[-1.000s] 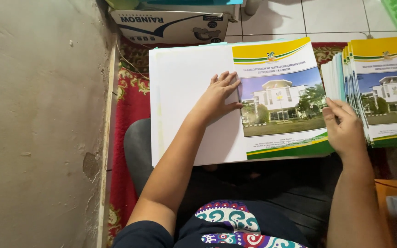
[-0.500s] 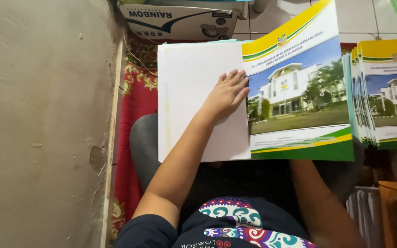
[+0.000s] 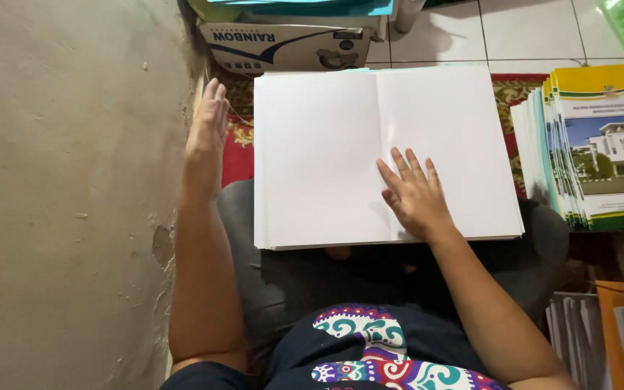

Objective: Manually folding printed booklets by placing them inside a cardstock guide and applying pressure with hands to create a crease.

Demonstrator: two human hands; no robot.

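Note:
An opened white cover sheet (image 3: 326, 152) lies blank side up on a stack on my lap, with a fold line down its middle. My right hand (image 3: 414, 195) rests flat on it, fingers spread, just right of the fold near the lower edge. My left hand (image 3: 207, 137) is off the sheet at its left side, fingers straight and together, close to the wall and holding nothing.
A stack of printed booklets (image 3: 601, 144) with yellow-green covers and a building photo stands at the right. A cardboard box (image 3: 283, 45) sits beyond the sheet. A rough wall (image 3: 66, 195) runs along the left. A red patterned rug (image 3: 236, 155) and white floor tiles (image 3: 521, 29) lie underneath.
The printed cover has been flipped over, so its blank side now faces up. My left hand left the sheet and moved to its left; my right hand came onto the sheet.

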